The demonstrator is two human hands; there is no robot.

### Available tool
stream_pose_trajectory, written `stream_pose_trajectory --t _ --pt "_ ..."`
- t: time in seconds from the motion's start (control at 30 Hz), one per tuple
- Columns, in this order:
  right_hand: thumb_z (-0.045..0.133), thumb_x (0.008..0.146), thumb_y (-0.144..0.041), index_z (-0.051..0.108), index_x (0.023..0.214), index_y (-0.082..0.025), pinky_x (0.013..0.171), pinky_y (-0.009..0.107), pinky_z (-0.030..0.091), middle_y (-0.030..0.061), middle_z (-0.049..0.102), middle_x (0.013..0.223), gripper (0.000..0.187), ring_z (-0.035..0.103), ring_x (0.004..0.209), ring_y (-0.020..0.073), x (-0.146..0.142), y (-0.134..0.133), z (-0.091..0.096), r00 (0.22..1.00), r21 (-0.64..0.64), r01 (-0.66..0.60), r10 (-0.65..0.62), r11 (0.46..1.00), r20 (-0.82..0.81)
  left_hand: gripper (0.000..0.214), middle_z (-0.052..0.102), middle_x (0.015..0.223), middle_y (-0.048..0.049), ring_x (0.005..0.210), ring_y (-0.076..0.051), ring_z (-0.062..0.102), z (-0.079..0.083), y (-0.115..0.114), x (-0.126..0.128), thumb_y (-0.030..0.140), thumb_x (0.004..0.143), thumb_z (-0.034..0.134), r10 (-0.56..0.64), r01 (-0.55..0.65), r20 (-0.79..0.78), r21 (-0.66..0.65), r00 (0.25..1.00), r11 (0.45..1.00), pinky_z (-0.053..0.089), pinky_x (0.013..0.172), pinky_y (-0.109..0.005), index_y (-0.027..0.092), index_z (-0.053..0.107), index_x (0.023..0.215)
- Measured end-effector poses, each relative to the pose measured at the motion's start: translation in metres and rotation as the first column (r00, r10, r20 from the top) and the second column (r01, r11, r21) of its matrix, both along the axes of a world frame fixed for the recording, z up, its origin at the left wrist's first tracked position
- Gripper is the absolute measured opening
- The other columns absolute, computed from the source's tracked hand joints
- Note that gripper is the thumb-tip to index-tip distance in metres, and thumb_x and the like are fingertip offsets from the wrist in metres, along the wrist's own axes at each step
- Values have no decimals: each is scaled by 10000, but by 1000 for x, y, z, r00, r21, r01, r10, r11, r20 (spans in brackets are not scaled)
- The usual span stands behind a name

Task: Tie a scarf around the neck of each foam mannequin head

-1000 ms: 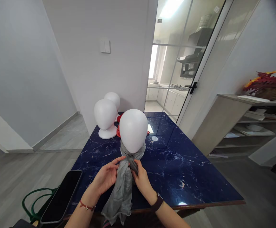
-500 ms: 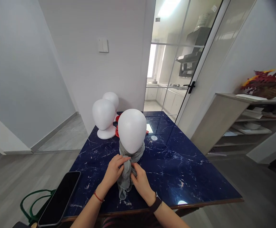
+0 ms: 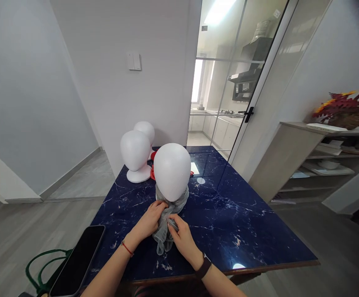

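A white mannequin head (image 3: 172, 171) stands upright near the middle of the table. Around its neck wraps a sheer grey scarf (image 3: 164, 238), whose loose ends hang in front onto the tabletop. My left hand (image 3: 153, 216) is closed on the scarf just below the chin, its fingertips partly tucked into the fabric. Slightly lower and to the right, my right hand (image 3: 181, 235) pinches a fold of the same scarf between thumb and fingers.
Two more white mannequin heads, one in front (image 3: 135, 150) and one behind (image 3: 145, 131), stand at the back left. Something red (image 3: 152, 172) lies by them. A phone (image 3: 79, 260) rests at the near left edge of the dark blue marbled table (image 3: 229, 222).
My left hand has moved slightly left and turned, its fingers now nearer the neck. My right hand has shifted a little, still on the scarf, and the gathered fabric between them lies lower.
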State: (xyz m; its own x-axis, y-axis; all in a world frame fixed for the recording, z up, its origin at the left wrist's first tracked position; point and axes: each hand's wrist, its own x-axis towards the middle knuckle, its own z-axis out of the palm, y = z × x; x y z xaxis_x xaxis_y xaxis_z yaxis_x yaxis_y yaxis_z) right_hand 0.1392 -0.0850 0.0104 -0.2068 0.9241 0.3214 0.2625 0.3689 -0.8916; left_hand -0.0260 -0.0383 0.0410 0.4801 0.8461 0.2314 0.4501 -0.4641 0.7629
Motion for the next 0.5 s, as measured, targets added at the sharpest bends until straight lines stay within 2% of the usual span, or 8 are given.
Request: stream_pose_trajectory --t 0.13,0.23,0.37,0.43,0.5 --pt "427 839 -138 567 982 -185 750 250 415 31 605 889 205 549 790 148 -2 1 1 1000 38 -11 11 999 0 361 580 1142 -79 1148 -236 464 -2 4 4 76 796 433 -18 23 -78 61 997 998 263 1061 -405 232 570 1091" --pt "429 809 -94 558 982 -186 754 250 419 31 600 894 235 551 796 147 -3 2 -1 1000 77 -4 4 997 -5 387 590 1084 -68 1104 -214 508 -7 8 7 48 816 365 -41 78 -210 170 977 982 247 1082 -435 219 521 1127" --pt "414 731 -37 540 931 -187 765 263 429 31 565 885 280 541 819 155 -2 5 -4 997 104 72 -71 992 -14 491 568 1128 -83 1134 -217 495 -12 10 8 11 751 392 -1 81 -279 275 960 958 272 1075 -449 204 440 1200" --pt "400 678 -17 520 884 -191 780 279 438 35 540 899 295 536 840 162 0 9 -5 989 117 145 -147 982 7 588 570 1144 -82 1142 -221 496 -13 10 8 -19 675 409 14 61 -262 276 965 959 263 1078 -460 212 416 1215" --pt "401 633 -11 507 925 -195 812 305 446 48 533 966 361 539 894 177 2 15 -6 979 130 180 -190 975 70 664 583 1151 -77 1144 -220 505 -14 10 9 -41 609 399 26 40 -240 267 970 963 226 1092 -473 216 407 1222"
